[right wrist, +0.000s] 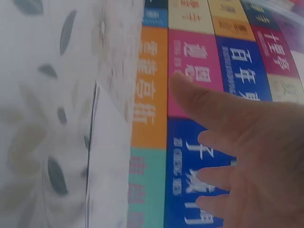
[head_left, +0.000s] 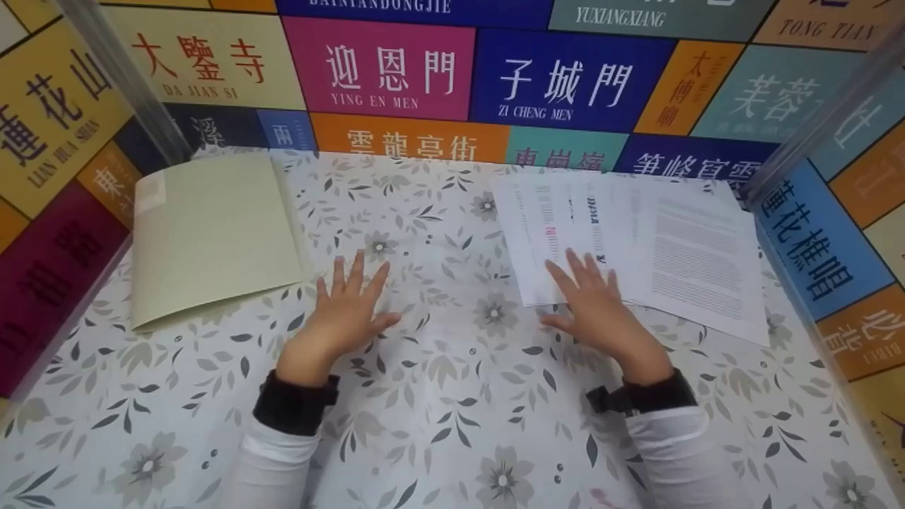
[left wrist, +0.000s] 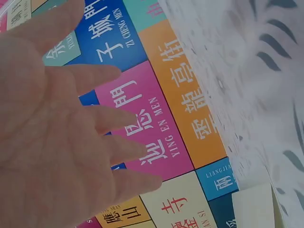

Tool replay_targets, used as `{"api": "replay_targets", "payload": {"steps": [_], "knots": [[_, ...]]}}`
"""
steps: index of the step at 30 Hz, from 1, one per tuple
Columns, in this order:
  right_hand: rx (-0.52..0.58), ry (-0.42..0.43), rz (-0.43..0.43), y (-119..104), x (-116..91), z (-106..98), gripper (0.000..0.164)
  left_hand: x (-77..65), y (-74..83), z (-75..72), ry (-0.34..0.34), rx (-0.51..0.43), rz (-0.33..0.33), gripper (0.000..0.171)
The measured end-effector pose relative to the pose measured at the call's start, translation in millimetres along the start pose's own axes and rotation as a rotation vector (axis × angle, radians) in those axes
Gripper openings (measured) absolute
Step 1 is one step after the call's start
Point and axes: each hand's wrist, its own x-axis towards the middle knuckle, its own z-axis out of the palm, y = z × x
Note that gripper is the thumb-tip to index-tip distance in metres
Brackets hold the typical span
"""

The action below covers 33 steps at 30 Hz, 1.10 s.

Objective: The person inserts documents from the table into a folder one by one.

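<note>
The left hand [head_left: 348, 311] is held over the floral tablecloth with fingers spread, and nothing is in it. To its left lies a pale green folder [head_left: 212, 237], its front edge slightly bowed up. The right hand [head_left: 597, 307] also has spread fingers and overlaps the near edge of some printed paper sheets [head_left: 700, 261] in the head view. In the left wrist view the palm of the left hand [left wrist: 52, 137] faces the camera, with the folder [left wrist: 254, 209] at the bottom edge. Bare fingers of the right hand [right wrist: 256, 156] show in the right wrist view, beside the sheets [right wrist: 107, 156].
A white tablecloth [head_left: 438, 396] with grey flowers and leaves covers the table. Colourful panels with Chinese lettering [head_left: 389, 74] stand along the back and both sides, with clear posts [head_left: 141, 92] at the corners. A dark band [head_left: 293, 406] wraps each wrist.
</note>
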Motion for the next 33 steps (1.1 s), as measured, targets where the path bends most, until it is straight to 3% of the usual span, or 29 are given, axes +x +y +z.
{"api": "replay_targets", "payload": {"steps": [4, 7, 11, 16, 20, 24, 33], "knots": [[-0.02, -0.124, -0.142, -43, 40, 15, 0.081, -3.2, -30.0, -10.7, -0.029, 0.014, -0.056, 0.082], [-0.031, -0.242, -0.229, -76, 71, 27, 0.078, -0.8, -61.6, -23.0, -0.035, -0.005, -0.13, 0.086], [0.029, -0.357, -0.253, -115, 112, 41, 0.075, 2.2, -110.6, -41.9, -0.035, -0.056, -0.259, 0.087], [0.043, -0.334, -0.24, -156, 153, 56, 0.071, -3.0, -161.2, -58.0, -0.01, -0.075, -0.429, 0.088], [0.01, -0.313, -0.275, -182, 165, 66, 0.071, -5.1, -189.3, -59.2, -0.009, -0.075, -0.556, 0.093], [-0.019, -0.33, -0.296, -195, 168, 71, 0.071, -4.8, -195.7, -54.3, -0.063, -0.092, -0.59, 0.094], [-0.004, -0.383, -0.278, -197, 165, 74, 0.069, 3.0, -165.9, -37.7, -0.19, -0.04, -0.531, 0.083]]}}
